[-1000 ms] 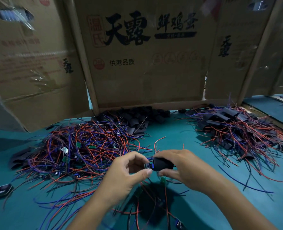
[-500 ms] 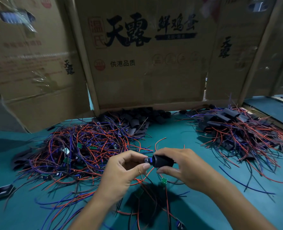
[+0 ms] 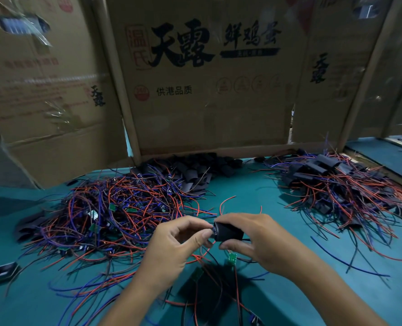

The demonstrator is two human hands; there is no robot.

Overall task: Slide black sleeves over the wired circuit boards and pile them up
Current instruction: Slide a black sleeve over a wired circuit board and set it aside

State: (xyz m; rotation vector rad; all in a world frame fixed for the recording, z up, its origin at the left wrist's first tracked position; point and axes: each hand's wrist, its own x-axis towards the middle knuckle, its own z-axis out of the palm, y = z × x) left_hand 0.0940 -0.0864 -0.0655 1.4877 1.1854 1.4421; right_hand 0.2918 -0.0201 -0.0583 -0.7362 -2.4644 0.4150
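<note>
Containers: none proper; cardboard boxes [image 3: 204, 95] stand as a wall behind the teal table [image 3: 247, 191], black print on front. Contents not visible.
Small tray: dark shallow tray-like item [image 3: 0, 272] at far left table edge; can't tell what's in it.
Sleeve in hand: black sleeve [image 3: 228, 231] held above table, front-centre, betw. both hands. Looks matte black, short tube, open end facing left w/ a bit of the board showing at the mouth.
Right hand: right hand [image 3: 259, 241] grips the sleeve, thumb under, fingers curled over top.
Left hand: left hand [image 3: 174, 245] pinches at the sleeve's open left end w/ thumb + forefinger, other fingers curled; what exactly it pinches is too small to tell.
Wires: red/black leads hang down from the held piece toward table; small green board [image 3: 232, 258] dangles just below right hand.
Unsleeved pile: wired boards pile [image 3: 115, 212] left of hands, tangle of red, blue, black wire w/ green boards peeking out.
Empty sleeves: loose sleeve heap [image 3: 195, 170] at back centre, touching the box wall base.
Done pile: sleeved pile [image 3: 336, 184] at right, well apart from hands, black sleeves w/ wires fanning out.
</note>
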